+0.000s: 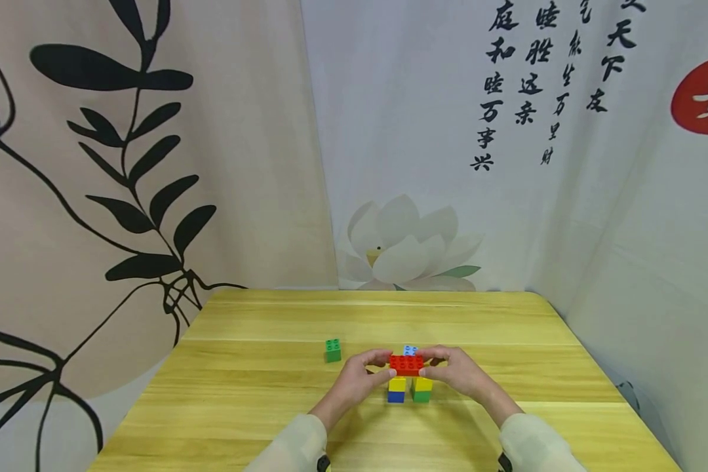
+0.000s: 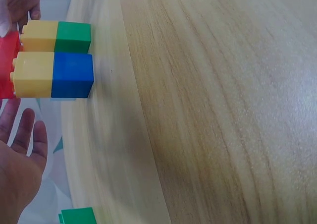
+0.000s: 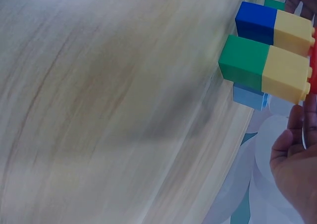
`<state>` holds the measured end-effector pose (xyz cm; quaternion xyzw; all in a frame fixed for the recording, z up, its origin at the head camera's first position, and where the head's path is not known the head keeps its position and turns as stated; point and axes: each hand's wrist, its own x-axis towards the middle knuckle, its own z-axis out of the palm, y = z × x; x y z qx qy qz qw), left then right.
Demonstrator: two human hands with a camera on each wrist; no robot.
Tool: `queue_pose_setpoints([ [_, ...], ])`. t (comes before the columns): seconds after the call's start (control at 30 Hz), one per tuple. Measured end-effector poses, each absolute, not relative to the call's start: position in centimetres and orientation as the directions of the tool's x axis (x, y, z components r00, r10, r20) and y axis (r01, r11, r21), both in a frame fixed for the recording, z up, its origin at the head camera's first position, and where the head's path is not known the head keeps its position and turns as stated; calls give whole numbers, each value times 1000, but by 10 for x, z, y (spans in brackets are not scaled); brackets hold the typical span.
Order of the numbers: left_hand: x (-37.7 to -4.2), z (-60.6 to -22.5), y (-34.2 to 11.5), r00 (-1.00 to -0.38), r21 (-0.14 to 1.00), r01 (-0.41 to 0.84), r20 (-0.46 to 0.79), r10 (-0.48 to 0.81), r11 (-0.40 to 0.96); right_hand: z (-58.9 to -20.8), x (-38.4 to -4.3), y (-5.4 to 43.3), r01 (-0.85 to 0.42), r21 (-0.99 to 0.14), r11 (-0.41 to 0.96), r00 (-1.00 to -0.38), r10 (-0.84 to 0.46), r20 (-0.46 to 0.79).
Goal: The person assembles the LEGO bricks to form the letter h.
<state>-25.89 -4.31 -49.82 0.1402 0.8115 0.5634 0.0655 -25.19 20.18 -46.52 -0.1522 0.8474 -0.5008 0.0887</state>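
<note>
Both hands hold a long red building block level from its two ends. My left hand pinches its left end between thumb and fingers, and my right hand pinches the right end. Under the red block stand two short stacks side by side with a narrow gap between them. On the left, a yellow block sits on a blue block. The right stack has a yellow block on a green block. In both wrist views the red block lies right at the yellow blocks' studs.
A light blue block stands behind the stacks, partly hidden by the red block. Farther left on the wooden table is a separate green block. Printed curtains hang behind the table's far edge.
</note>
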Motion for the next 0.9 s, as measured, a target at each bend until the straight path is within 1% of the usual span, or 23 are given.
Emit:
queue_pose_setpoints([
  [0.9, -257, -496, -39, -951, 938, 161, 64, 304, 308, -469, -255, 205, -194, -870, 453, -926, -378, 9],
])
